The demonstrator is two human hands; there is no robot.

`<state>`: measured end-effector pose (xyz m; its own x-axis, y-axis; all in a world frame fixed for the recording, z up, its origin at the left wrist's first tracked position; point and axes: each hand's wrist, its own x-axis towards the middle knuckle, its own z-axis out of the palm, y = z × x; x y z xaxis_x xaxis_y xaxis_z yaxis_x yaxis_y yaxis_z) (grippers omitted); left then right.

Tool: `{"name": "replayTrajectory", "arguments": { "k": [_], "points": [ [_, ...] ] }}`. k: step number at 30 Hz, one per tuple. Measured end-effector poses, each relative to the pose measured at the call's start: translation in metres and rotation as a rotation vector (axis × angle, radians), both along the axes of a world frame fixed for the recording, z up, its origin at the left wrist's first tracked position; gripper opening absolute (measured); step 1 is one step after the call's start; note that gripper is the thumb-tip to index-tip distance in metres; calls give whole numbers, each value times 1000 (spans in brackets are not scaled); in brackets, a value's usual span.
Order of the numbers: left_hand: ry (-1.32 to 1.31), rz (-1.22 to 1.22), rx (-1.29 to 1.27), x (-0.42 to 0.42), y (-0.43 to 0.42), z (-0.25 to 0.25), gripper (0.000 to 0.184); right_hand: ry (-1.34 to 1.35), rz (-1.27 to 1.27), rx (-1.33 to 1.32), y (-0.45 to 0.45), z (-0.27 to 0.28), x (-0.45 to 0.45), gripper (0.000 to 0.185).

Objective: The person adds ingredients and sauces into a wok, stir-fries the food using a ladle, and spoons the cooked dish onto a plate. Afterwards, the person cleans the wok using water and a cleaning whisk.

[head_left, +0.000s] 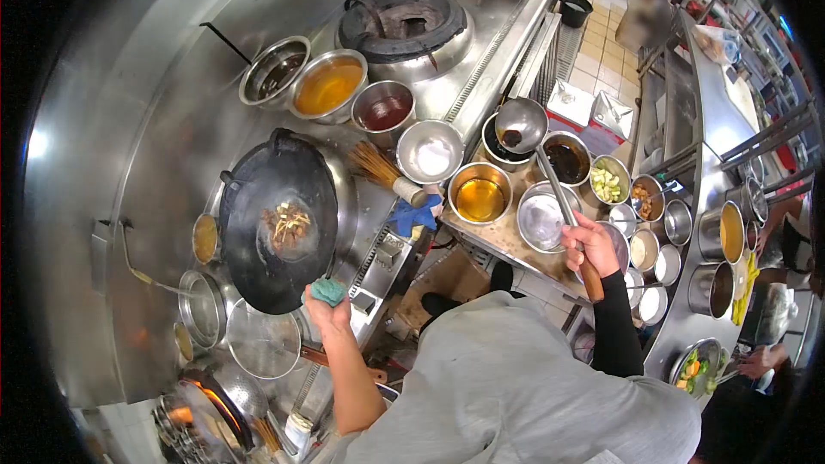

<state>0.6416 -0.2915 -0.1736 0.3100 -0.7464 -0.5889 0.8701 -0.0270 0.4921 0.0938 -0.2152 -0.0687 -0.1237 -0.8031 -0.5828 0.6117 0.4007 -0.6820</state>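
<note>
My right hand [593, 245] is closed around the wooden handle of a ladle [560, 189]. The ladle's bowl, with a little dark liquid in it, is over a pot of dark sauce [492, 148]. A folded green cloth [328, 291] is in my left hand [327, 314], at the near rim of a black wok [249, 266]. Whether the fingers also grip the rim through the cloth is hidden. Sliced pale and brown food [286, 228] lies in the middle of the wok. A bowl of amber liquid [479, 198] and a shiny metal bowl [541, 222] stand near the ladle.
Beyond the wok are a bamboo brush [382, 167], a red-liquid pot [384, 109], an orange-liquid bowl [328, 86] and a second burner [404, 21]. A strainer [262, 339] lies left of my left arm. Several ingredient pots, including chopped greens [606, 182], stand right. Another person's hand [763, 361] shows at far right.
</note>
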Motion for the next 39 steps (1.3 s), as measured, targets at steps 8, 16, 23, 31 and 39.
{"name": "replayTrajectory", "arguments": {
  "k": [8,16,23,31,39],
  "points": [
    [-27,19,9,2,2,-2,13,0,44,-19,13,44,41,42],
    [-26,56,-13,0,43,-20,15,-412,425,-101,8,40,141,53],
    [-68,62,52,-1,53,-7,12,-178,806,-103,-67,20,286,45],
    [-133,52,78,-2,60,-6,11,38,897,-220,-100,-16,357,56],
    [-46,47,25,16,33,-21,17,-798,717,-95,-87,12,258,42]
  ]
}}
